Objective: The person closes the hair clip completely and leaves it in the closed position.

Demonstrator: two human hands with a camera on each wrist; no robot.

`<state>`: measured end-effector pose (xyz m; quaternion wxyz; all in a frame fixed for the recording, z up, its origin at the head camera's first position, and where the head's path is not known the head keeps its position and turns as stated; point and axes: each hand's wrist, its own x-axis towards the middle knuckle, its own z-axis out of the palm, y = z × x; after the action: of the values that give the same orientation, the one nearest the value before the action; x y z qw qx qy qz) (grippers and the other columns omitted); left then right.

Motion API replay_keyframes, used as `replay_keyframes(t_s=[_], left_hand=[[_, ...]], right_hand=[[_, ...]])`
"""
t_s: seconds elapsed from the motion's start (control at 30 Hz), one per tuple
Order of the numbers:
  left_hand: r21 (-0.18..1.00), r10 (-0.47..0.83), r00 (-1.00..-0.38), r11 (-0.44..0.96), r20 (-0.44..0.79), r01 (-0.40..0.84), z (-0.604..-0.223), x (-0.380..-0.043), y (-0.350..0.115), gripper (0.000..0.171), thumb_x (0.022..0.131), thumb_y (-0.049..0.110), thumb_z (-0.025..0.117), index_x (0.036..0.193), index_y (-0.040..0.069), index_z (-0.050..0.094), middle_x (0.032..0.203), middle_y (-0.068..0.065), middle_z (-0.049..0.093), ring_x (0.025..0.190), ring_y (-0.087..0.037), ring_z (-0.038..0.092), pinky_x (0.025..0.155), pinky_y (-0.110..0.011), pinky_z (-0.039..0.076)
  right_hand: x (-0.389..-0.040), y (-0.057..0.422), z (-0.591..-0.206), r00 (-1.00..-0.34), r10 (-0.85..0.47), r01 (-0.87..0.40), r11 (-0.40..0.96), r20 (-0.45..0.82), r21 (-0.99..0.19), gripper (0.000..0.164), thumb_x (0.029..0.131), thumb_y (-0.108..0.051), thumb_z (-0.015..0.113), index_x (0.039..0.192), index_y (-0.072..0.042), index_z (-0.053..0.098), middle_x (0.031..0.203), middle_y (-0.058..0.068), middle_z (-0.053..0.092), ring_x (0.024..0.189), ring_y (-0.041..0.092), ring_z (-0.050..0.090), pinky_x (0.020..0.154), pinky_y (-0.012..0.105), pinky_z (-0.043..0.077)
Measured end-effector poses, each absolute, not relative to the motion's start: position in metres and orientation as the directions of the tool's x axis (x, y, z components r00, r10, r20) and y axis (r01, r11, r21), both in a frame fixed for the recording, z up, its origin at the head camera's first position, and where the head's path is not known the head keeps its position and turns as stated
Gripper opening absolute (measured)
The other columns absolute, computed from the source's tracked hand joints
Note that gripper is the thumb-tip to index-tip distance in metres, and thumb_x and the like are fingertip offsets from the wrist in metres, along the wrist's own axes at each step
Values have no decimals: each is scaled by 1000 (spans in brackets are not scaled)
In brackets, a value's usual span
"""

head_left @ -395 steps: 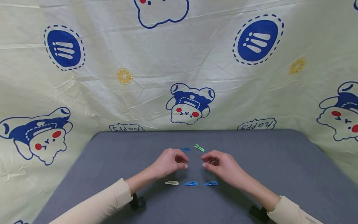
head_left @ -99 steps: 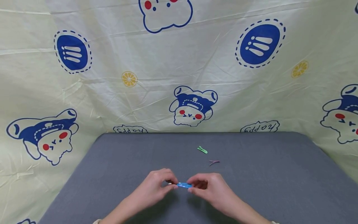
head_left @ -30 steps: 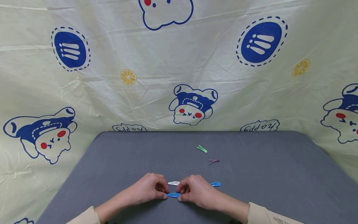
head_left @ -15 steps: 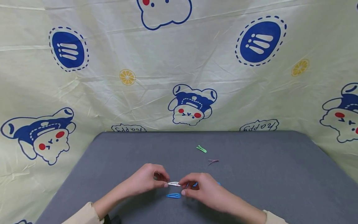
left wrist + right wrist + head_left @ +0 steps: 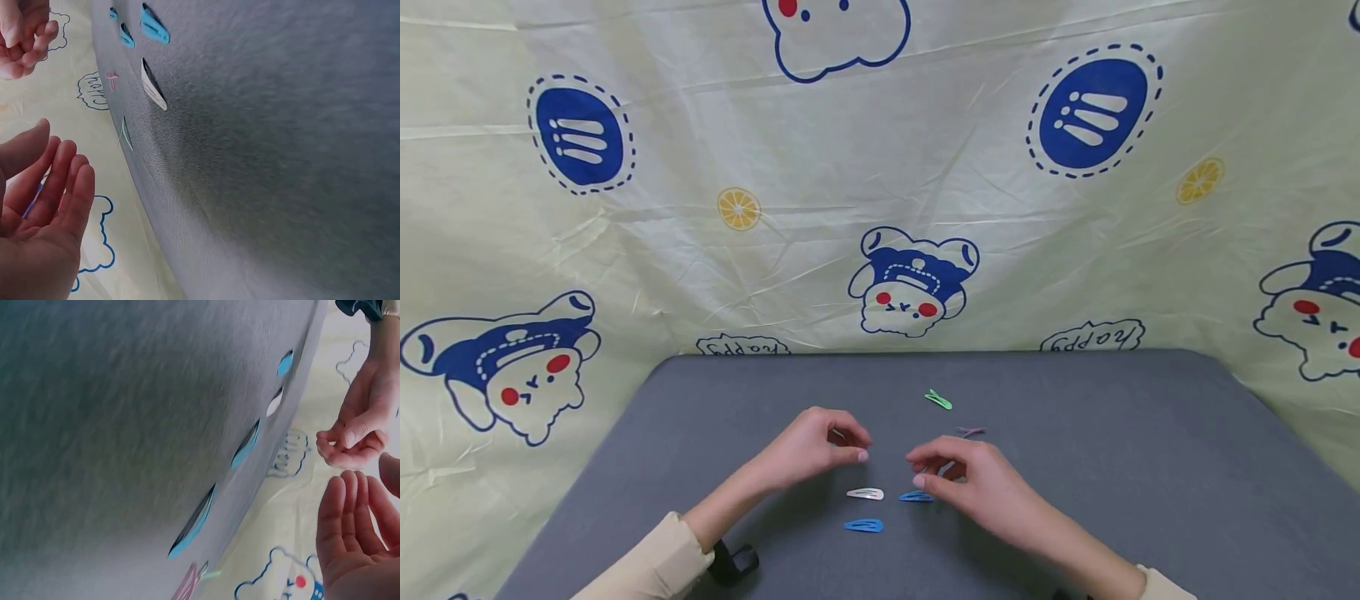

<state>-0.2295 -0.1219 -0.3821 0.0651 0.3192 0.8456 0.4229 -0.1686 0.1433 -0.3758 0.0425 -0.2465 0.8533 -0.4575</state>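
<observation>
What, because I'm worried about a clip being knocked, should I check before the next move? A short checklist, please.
1. Nothing in the left hand: ok.
2. Nothing in the right hand: ok.
3. White clip on the table, apart from the blue clips: ok.
4. All three blue clips visible in the head view: not ok; the right hand hides one, which both wrist views show.
5. Green clip apart from the purple clip: ok.
6. Blue clips undamaged: cannot tell; too small.

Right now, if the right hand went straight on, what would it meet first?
Probably the left hand, which faces the right hand across a gap; their relative heights are unclear.
</observation>
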Motion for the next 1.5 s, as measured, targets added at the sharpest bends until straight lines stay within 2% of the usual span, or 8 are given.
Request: replay_keyframes(t_s=[0.1,0.33,0.53,0.73,0.93,1.07,1.5], left_hand=[[758,589,-792,441,159,480,-383,-237,-116,16,88,14,75,101,5,75,90,7,68,84,-12,62,79,-29,52],[763,564,-810,448,164,466,-384,-262,-100,19,89,13,74,105,4,74,93,5,68,86,-13,61,79,-30,51],[782,550,-824,450,138,431,-385,-284,-88,20,90,13,73,106,3,73,95,2,69,87,-15,61,79,-31,51],[802,525,-847,473,76,365,-390,-305,-81,23,89,14,73,109,2,73,97,0,70,86,-17,59,79,-31,49],[793,514,-856,501,49,347,-394,-322,-76,22,89,12,73,109,2,73,98,-1,71,86,-17,58,77,-31,48],[783,515,-857,520,32,342,-397,-328,-71,22,90,12,73,109,3,73,99,-1,70,87,-17,58,77,-30,48],[840,511,-859,478,-28,257,-409,-339,-49,22,91,9,70,110,1,72,100,-5,70,85,-17,55,76,-28,47]], right_hand=[[-174,151,-375,-888,-422,-389,482,181,-785,17,93,-27,70,109,-22,71,101,-10,68,90,10,61,79,30,52],[-191,169,-374,-901,-393,-388,543,183,-744,20,93,-28,69,112,-20,70,102,-9,68,91,11,60,80,31,52],[-209,180,-373,-916,-365,-360,574,164,-735,23,93,-21,70,115,-15,69,103,-4,68,91,13,61,80,31,53],[-227,191,-379,-914,-349,-385,585,207,-714,24,93,-16,69,116,-9,69,103,-1,69,89,14,62,78,30,53],[-245,196,-386,-920,-328,-378,600,214,-705,23,94,-14,68,116,-8,69,112,9,68,91,18,63,80,36,52],[-258,197,-389,-919,-331,-383,628,213,-678,24,94,-15,67,117,-5,69,112,9,68,94,19,62,82,40,51],[-295,197,-403,-925,-367,-331,666,93,-669,26,94,-11,65,117,1,67,104,6,69,92,20,62,82,40,52]])
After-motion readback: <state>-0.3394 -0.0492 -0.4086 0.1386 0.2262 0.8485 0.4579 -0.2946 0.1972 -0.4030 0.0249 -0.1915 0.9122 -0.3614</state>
